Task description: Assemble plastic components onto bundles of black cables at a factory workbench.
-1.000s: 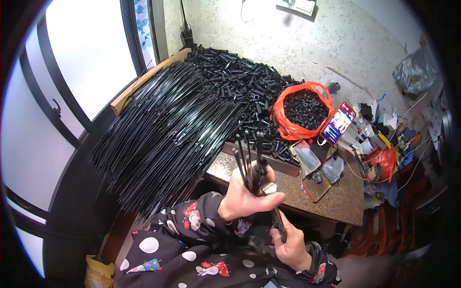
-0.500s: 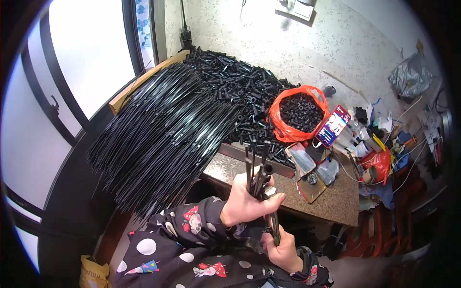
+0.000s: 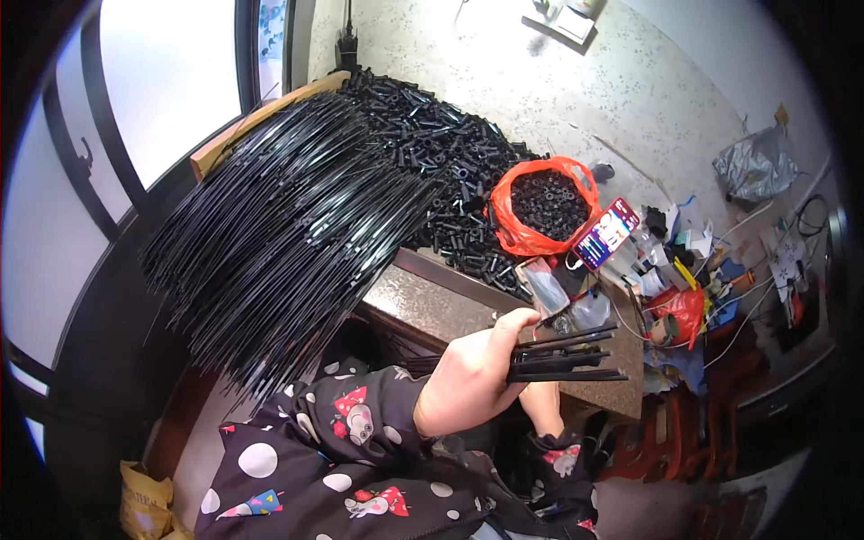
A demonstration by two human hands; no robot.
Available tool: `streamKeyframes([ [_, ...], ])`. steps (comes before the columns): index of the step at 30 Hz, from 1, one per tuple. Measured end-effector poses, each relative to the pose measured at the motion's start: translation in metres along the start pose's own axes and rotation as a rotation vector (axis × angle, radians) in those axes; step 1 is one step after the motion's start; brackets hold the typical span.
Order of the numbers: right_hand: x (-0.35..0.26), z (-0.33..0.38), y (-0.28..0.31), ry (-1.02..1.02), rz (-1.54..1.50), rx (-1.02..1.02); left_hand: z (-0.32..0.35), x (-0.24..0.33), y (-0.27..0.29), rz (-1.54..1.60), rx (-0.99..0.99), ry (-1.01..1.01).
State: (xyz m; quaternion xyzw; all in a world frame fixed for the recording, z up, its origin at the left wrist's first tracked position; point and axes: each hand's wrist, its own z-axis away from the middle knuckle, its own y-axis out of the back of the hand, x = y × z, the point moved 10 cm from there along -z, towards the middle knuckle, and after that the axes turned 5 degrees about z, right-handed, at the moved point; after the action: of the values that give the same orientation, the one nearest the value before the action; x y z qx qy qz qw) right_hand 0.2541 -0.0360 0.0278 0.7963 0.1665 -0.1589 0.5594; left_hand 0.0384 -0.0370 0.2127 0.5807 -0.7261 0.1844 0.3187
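My left hand point(image 3: 472, 371) is closed around a bunch of thin black rods point(image 3: 567, 357), held almost level over the front of the table. Their ends stick out to the right of the fist. Partly behind and below them is my right hand point(image 3: 543, 407); its fingers are hidden by the left hand and the rods. Beyond my hands, a large heap of long thin black rods point(image 3: 288, 234) covers the left of the table point(image 3: 414, 310). Short black tubes point(image 3: 423, 135) are piled next to it, towards the wall.
A red plastic bag point(image 3: 513, 229) full of small black ring-shaped parts stands right of the tubes. A lit phone point(image 3: 607, 234) leans beside it. Clutter with a red bag point(image 3: 679, 315) and cables lies farther right. A wooden board point(image 3: 270, 121) edges the rods along the window side.
The rods have swung from upright to nearly level, pointing right, as my left hand turned over. My right hand has moved up behind it. The whole view has shifted slightly.
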Motion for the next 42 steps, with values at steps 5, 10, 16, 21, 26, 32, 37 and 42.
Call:
streamKeyframes([
  [5,0.048,0.011,-0.026,-0.184,0.459,-0.112,0.001,-0.025,-0.004,0.204,-0.299,0.106],
  [10,0.033,0.012,0.004,-0.134,0.439,0.075,-0.02,-0.054,0.06,0.757,-0.046,0.362],
  [16,-0.007,0.012,0.032,0.061,0.07,0.088,-0.043,-0.059,0.145,1.694,0.394,0.002],
  [21,-0.063,0.027,0.131,0.236,-1.492,0.459,0.028,-0.138,0.068,1.466,0.55,0.442],
  [26,-0.034,0.073,0.225,0.246,-1.375,1.093,0.196,-0.217,-0.049,1.398,0.636,1.302],
  [32,-0.072,0.041,0.173,-0.012,-1.112,0.949,0.321,-0.261,-0.115,1.198,0.024,2.078],
  [37,-0.086,0.015,0.095,-0.126,-1.308,0.571,0.319,-0.273,-0.085,0.362,-0.655,1.821],
  [42,-0.09,-0.004,0.066,-0.161,-1.518,0.219,0.084,-0.165,-0.066,0.159,-0.524,0.604],
])
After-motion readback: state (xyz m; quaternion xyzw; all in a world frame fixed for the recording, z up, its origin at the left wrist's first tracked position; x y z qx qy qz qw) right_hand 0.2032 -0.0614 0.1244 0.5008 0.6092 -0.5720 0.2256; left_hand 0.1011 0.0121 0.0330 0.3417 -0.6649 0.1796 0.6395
